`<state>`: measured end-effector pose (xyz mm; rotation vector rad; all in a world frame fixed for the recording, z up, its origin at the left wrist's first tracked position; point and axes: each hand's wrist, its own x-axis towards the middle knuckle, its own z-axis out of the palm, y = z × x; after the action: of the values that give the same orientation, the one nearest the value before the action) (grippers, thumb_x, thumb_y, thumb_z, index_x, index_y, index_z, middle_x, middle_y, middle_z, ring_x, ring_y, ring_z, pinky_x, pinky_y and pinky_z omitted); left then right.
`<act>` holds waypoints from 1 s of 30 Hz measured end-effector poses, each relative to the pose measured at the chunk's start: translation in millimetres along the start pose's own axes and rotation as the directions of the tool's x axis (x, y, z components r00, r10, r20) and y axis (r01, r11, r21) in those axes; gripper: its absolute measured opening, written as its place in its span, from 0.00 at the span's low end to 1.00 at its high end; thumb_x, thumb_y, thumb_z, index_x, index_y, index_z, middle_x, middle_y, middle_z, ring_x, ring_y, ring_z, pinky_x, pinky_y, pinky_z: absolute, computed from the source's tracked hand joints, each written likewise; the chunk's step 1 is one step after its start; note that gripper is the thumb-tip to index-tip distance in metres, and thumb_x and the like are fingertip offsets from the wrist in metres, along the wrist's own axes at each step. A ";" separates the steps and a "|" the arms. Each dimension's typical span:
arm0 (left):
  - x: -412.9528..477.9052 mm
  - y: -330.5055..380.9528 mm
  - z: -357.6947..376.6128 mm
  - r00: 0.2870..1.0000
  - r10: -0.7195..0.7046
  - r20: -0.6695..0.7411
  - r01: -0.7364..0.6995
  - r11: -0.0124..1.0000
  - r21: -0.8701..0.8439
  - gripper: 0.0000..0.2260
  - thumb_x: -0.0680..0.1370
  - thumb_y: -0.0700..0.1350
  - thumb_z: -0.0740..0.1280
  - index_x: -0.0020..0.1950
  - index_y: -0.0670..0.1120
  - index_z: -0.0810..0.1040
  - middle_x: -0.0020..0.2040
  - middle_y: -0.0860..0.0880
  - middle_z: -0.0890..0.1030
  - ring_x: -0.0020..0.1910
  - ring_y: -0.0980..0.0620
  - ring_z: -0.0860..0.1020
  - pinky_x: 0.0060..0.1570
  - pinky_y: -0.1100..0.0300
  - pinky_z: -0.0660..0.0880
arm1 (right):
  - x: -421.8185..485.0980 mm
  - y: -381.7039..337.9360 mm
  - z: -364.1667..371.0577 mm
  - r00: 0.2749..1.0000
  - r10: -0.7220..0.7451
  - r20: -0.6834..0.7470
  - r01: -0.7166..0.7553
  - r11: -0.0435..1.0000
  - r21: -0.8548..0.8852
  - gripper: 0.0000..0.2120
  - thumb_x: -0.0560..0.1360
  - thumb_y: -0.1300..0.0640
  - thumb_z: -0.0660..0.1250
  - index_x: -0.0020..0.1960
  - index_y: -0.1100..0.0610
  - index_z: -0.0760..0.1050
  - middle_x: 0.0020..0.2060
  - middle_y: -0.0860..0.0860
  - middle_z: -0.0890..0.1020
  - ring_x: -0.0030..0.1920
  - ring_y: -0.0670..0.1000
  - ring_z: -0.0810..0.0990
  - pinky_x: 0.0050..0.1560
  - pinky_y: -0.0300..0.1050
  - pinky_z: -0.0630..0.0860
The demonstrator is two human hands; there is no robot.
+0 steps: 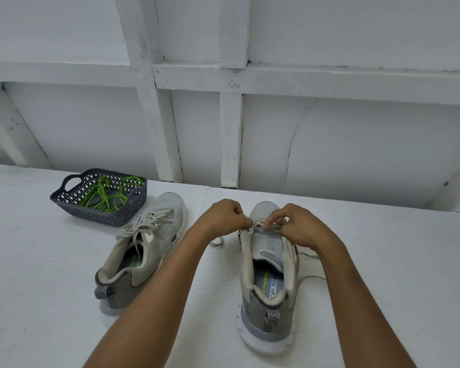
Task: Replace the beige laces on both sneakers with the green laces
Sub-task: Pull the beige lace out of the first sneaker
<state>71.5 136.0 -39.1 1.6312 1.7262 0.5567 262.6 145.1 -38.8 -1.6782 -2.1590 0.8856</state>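
Two grey sneakers stand on the white table, heels toward me. The right sneaker (268, 264) has its tongue exposed, and its beige lace (260, 226) crosses only the eyelets near the toe. My left hand (225, 217) pinches that lace at the left eyelet row. My right hand (296, 224) pinches it on the right side. Loose lace ends trail on the table at both sides of this shoe. The left sneaker (141, 248) is tilted and still fully laced in beige. Green laces (104, 195) lie tangled in a dark grey basket (133, 205).
The basket sits at the back left of the table, just behind the left sneaker's toe. A white panelled wall rises behind the table's far edge. Bare white table (396, 261) stretches to the right of the right sneaker and in front of both shoes.
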 end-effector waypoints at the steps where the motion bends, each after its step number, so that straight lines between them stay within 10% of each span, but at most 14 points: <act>1: 0.2 -1.3 0.5 1.000 -0.003 0.000 0.003 1.000 -0.013 0.08 0.73 0.48 0.72 0.44 0.44 0.77 0.33 0.52 0.75 0.32 0.55 0.70 0.30 0.63 0.65 | 0.2 0.3 -0.1 1.000 -0.003 0.001 0.003 1.000 -0.004 0.24 0.70 0.72 0.58 0.40 0.46 0.84 0.48 0.52 0.81 0.52 0.61 0.82 0.45 0.50 0.78; 20: 3.6 -5.1 5.1 1.000 -0.013 0.005 0.013 0.998 -0.064 0.07 0.73 0.47 0.71 0.43 0.44 0.78 0.34 0.52 0.76 0.29 0.56 0.69 0.29 0.63 0.63 | 4.7 -6.0 4.9 0.992 -0.085 0.097 0.092 0.993 -0.069 0.18 0.73 0.71 0.62 0.47 0.51 0.83 0.42 0.44 0.71 0.49 0.49 0.74 0.49 0.41 0.73; 26: 5.3 -8.8 5.8 0.999 -0.042 0.015 0.043 0.994 -0.098 0.07 0.71 0.49 0.72 0.39 0.47 0.77 0.31 0.52 0.76 0.29 0.52 0.71 0.31 0.62 0.65 | 5.7 4.6 22.2 0.982 -0.164 -0.096 0.169 0.984 0.053 0.17 0.66 0.75 0.60 0.32 0.53 0.63 0.39 0.49 0.68 0.43 0.53 0.67 0.35 0.40 0.60; 30: 5.3 -8.4 6.7 0.998 -0.061 0.030 0.064 0.991 -0.116 0.11 0.61 0.54 0.69 0.37 0.49 0.76 0.33 0.50 0.78 0.30 0.49 0.71 0.33 0.60 0.66 | -1.8 10.2 31.4 0.958 -0.115 -0.262 0.199 0.925 0.325 0.18 0.71 0.69 0.70 0.33 0.55 0.65 0.45 0.48 0.82 0.46 0.48 0.79 0.44 0.34 0.70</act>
<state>70.7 139.2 -50.7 1.4912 1.6872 0.5924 253.8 135.4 -69.1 -1.3406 -1.8206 0.9046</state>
